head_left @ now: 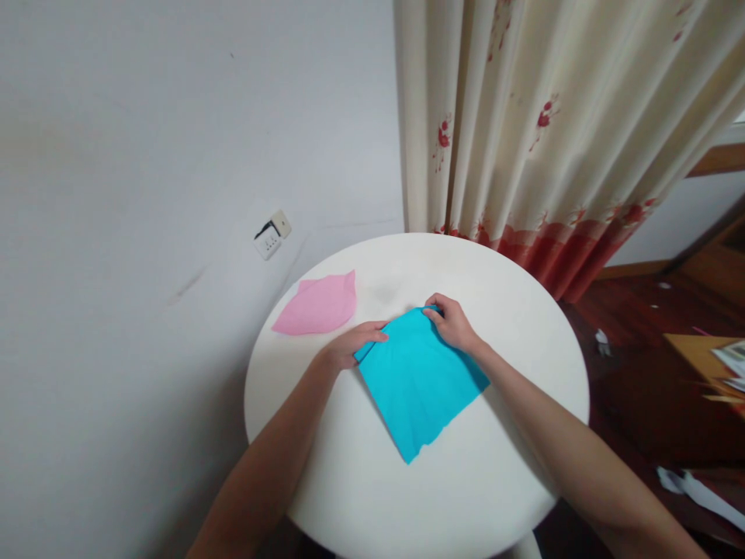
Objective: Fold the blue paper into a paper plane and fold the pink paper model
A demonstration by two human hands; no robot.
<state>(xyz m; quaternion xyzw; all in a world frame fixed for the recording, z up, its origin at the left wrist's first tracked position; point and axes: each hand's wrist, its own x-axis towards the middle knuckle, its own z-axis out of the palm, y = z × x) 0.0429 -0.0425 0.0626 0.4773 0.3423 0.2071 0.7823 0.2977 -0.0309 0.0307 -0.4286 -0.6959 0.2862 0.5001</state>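
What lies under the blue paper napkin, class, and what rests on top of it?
The blue paper napkin lies on the round white table. The left hand and right hand press its far edge. Anything beneath it is covered.

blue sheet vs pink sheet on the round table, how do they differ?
The blue sheet is a crisp-edged square set as a diamond; the pink sheet has a rounded outline with a small point at its far corner.
The blue sheet looks larger than the pink sheet.
The left hand and right hand both press on the blue sheet's far edge; the pink sheet lies untouched to the left.
Both lie flat on the white table.
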